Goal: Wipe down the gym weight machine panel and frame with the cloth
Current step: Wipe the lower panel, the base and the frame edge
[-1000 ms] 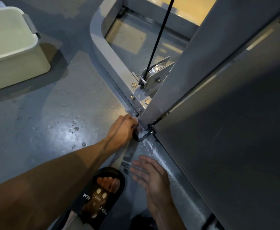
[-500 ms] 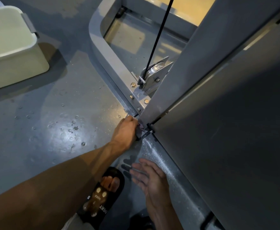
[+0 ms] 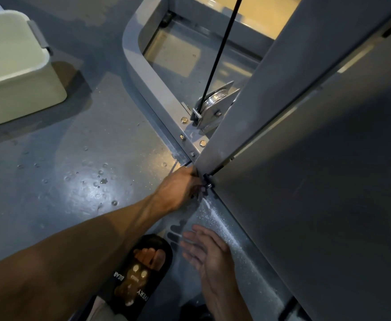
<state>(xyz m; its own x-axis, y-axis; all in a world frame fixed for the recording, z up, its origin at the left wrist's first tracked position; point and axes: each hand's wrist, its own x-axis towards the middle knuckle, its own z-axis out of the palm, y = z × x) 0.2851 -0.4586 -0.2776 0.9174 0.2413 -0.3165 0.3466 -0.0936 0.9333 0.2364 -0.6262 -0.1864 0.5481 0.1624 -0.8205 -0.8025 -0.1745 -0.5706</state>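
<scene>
Left hand (image 3: 180,188) reaches to the foot of the tall grey metal machine panel (image 3: 317,181), fingers curled on a barely visible cloth scrap (image 3: 201,189) at the corner. Right hand (image 3: 209,253) hovers spread below it, beside the wet grey base frame (image 3: 241,246).

**Floor layout at the machine base**

A bin (image 3: 16,72) sits on the floor (image 3: 78,158) at upper left. The frame (image 3: 148,72) curves through upper centre, its pulley (image 3: 215,100) beside the panel (image 3: 317,181) filling the right. The left hand (image 3: 178,188) meets their corner at centre; the right hand (image 3: 209,253) and a sandal (image 3: 141,274) lie below.
</scene>
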